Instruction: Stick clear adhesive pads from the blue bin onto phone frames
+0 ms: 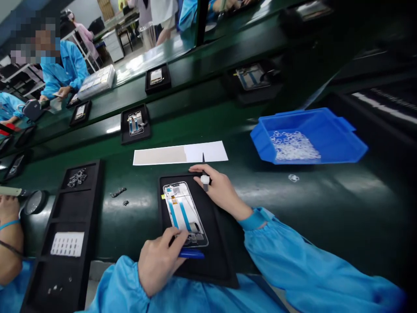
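A phone frame [187, 206] with two blue strips lies in a black tray [213, 243] in front of me. My left hand [163, 258] is closed at the frame's lower end, fingertips over its bottom edge. A blue stick-like tool [193, 253] juts out rightward from under those fingers. Beyond the tray's upper right corner, my right hand [224, 193] is closed around slim dark tweezers [203, 158] with a white wrap, their point directed away from me. Ahead of that hand lies a white and beige strip sheet [159, 156].
On the right is a blue bin [342, 141] of small white rings, with a loose clump [293, 178] before it. A compartmented black tray [94, 204] with small parts stands left, near dark bits [117, 192]. Another person's arm [9, 226] is far left. Phone trays [136, 124] line the bench.
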`<state>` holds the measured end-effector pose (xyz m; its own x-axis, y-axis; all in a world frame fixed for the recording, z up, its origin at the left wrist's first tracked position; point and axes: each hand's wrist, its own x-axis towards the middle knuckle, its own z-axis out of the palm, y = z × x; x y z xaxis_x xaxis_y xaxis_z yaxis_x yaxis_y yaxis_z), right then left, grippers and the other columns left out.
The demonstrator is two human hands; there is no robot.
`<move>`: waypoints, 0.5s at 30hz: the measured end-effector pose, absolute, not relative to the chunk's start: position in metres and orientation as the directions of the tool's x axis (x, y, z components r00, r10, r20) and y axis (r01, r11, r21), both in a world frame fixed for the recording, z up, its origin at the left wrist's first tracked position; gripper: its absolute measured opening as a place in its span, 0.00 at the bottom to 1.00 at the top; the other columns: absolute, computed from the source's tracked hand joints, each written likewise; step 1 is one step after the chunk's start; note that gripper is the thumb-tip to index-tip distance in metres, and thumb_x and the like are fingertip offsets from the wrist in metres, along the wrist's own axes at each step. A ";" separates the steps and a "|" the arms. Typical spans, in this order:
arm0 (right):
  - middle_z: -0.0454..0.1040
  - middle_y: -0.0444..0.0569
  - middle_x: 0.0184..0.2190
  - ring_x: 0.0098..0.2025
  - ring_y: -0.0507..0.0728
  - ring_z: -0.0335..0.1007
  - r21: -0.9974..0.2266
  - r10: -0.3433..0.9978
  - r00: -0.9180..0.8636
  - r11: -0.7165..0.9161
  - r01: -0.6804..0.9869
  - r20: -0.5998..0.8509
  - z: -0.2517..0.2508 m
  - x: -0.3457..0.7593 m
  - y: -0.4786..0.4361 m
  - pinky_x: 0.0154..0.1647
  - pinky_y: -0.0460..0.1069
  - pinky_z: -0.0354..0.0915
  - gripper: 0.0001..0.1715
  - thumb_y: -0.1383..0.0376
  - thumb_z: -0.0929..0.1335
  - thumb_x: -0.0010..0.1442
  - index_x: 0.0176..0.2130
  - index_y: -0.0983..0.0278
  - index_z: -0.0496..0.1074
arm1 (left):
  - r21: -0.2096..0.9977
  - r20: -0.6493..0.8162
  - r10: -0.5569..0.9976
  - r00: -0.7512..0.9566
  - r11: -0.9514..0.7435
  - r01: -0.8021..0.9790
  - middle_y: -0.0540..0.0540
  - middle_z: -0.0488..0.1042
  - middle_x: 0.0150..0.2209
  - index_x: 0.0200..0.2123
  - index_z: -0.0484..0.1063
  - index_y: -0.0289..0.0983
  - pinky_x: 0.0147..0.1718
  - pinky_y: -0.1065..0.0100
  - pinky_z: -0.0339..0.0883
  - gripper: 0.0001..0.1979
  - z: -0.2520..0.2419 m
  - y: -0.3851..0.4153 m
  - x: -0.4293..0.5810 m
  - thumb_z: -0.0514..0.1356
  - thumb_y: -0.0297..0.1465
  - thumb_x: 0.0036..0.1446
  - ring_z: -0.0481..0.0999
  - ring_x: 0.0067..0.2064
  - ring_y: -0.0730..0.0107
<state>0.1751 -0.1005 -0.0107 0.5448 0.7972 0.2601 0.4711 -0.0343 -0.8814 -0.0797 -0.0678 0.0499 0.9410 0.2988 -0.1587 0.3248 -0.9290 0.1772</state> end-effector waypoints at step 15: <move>0.80 0.50 0.41 0.43 0.62 0.78 -0.789 0.822 0.480 -0.061 0.611 0.307 -0.009 0.171 -0.093 0.42 0.54 0.71 0.11 0.63 0.65 0.61 0.43 0.60 0.74 | 0.422 0.300 0.414 0.859 -0.865 0.270 0.46 0.76 0.39 0.49 0.73 0.39 0.31 0.74 0.75 0.15 0.033 -0.053 -0.097 0.57 0.40 0.64 0.79 0.36 0.72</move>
